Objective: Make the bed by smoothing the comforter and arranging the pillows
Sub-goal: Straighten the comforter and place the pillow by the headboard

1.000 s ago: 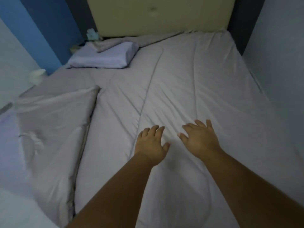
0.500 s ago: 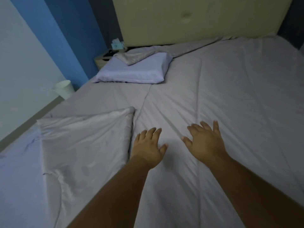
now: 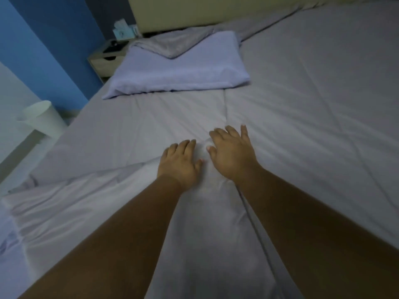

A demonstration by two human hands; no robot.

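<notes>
A grey comforter [image 3: 313, 108] covers the bed. Its near left part [image 3: 90, 203] is folded back on itself, with the fold's corner under my hands. My left hand [image 3: 180, 162] lies flat on that corner, fingers spread. Just to its right, my right hand [image 3: 232, 153] presses flat on the comforter, thumbs nearly touching. A small ridge of fabric is bunched between the two hands. One pale lilac pillow [image 3: 181, 72] lies at the bed's far left, with a grey cloth corner [image 3: 172, 45] draped over its far edge.
A beige headboard [image 3: 216, 9] runs along the far end. A wooden nightstand [image 3: 105, 59] with a tissue box [image 3: 123, 30] stands beside the bed at the blue wall. A white bin [image 3: 43, 117] sits on the floor at left.
Both hands slid left and toward the pillow across the comforter, onto the folded corner, and drew closer together. The view turned left and nearer the pillow.
</notes>
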